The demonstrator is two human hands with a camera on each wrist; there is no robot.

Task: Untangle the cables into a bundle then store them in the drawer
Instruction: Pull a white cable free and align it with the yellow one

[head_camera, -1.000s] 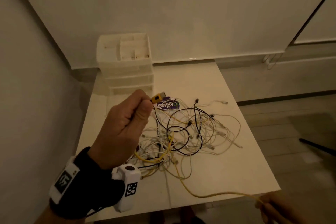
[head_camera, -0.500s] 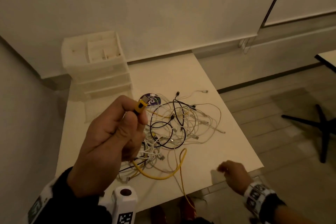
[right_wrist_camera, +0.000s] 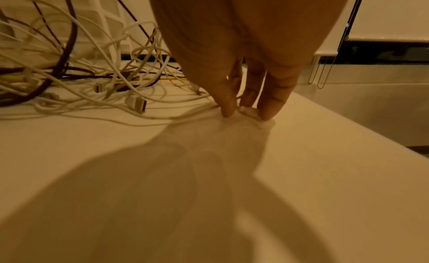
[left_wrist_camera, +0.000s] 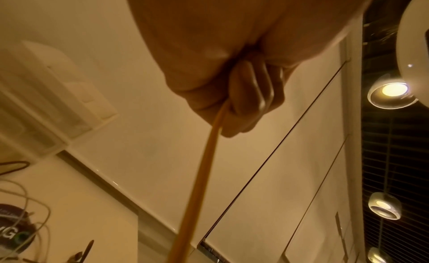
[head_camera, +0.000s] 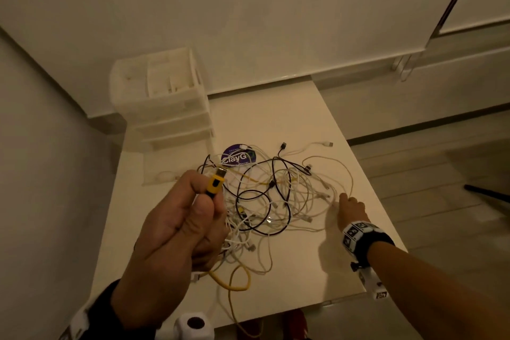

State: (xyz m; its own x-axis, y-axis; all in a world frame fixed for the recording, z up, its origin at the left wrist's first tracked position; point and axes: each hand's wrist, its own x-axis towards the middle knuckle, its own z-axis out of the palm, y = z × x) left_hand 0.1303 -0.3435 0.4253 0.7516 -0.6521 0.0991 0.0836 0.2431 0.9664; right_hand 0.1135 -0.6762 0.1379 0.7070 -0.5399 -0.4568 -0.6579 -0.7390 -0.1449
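Note:
A tangle of white, black and yellow cables (head_camera: 287, 201) lies in the middle of the white table (head_camera: 276, 113). My left hand (head_camera: 204, 201) is raised above its near left side and grips a yellow cable (left_wrist_camera: 202, 175) in a fist, its yellow plug (head_camera: 215, 183) sticking up past the thumb. The cable's slack loops on the table (head_camera: 237, 281) and hangs over the near edge. My right hand (head_camera: 349, 205) reaches to the tangle's right edge. There its thumb and fingertips (right_wrist_camera: 269, 114) pinch a white cable end (right_wrist_camera: 249, 110) against the tabletop.
A white plastic drawer unit (head_camera: 165, 107) stands at the table's far left corner, drawers closed, with open compartments on top. A round purple disc (head_camera: 238, 157) lies under the cables' far side. Walls border the left and back. The floor drops off to the right.
My right hand let go of the yellow cable's far end, came up from the near table edge and went forward to the tangle's right side. My left hand stays raised with the yellow plug.

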